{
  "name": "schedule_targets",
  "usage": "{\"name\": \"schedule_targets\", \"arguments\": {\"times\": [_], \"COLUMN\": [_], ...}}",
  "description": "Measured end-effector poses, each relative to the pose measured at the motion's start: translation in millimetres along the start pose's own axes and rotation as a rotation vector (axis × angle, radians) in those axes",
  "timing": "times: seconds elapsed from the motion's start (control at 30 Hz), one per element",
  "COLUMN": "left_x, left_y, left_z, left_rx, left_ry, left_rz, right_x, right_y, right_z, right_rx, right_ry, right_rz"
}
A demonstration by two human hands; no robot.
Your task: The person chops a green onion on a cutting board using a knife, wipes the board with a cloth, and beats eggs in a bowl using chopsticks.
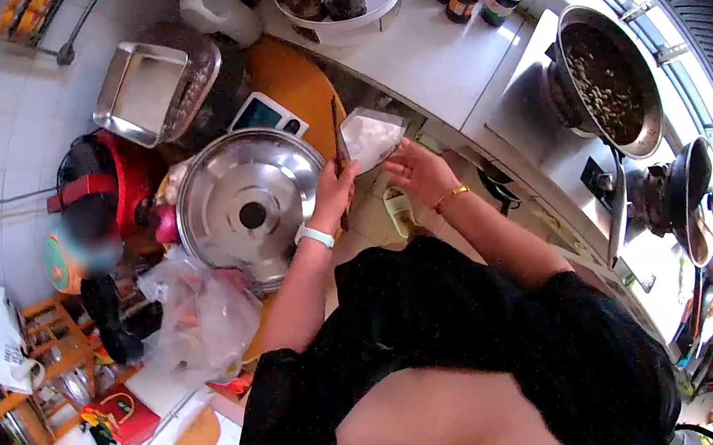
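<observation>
A small clear plastic bag [373,136] with white contents is held up in front of me, above the gap between the table and the counter. My left hand [337,190] is closed on its lower left side. At the lower right edge, my right hand [420,171] pinches it, with the other fingers partly curled. A thin dark strip [337,131] runs up beside the bag by my left fingers; what it is I cannot make out. Left of my left hand sits a large round steel lid [284,164] with a dark knob.
A white kitchen scale [266,116] lies on the wooden table [284,68]. Jars and bottles stand on a white round tray [342,30]. A wok [609,83] with food sits on the stove at right, a second pan [694,201] nearby. A plastic bag [201,316] hangs at lower left.
</observation>
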State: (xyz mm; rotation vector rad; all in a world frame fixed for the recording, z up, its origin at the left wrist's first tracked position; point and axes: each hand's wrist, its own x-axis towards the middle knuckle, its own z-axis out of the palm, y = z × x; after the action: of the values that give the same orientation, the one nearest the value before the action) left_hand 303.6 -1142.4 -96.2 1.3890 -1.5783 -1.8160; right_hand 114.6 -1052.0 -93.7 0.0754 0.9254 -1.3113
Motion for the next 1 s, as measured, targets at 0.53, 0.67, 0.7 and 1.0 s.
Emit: {"name": "schedule_targets", "arguments": {"times": [0.53,0.67,0.7,1.0], "left_x": [187,193,184,53], "left_y": [37,8,7,20], "left_z": [14,18,19,-6], "left_rx": [-0.181,-0.09,0.011,-0.321], "left_ry": [0.001,0.258,0.368,0.233], "left_rz": [-0.14,-0.02,0.116,-0.052], "right_x": [178,199,201,217], "right_y": [-83,-85,-82,-76], "right_z": [8,13,15,17], "right_rx": [0.451,0.412,0.416,0.38], "right_ry": [0.015,0.035,0.064,0.212], "right_rz": [-0.119,-0.13,-0.139,-0.248]}}
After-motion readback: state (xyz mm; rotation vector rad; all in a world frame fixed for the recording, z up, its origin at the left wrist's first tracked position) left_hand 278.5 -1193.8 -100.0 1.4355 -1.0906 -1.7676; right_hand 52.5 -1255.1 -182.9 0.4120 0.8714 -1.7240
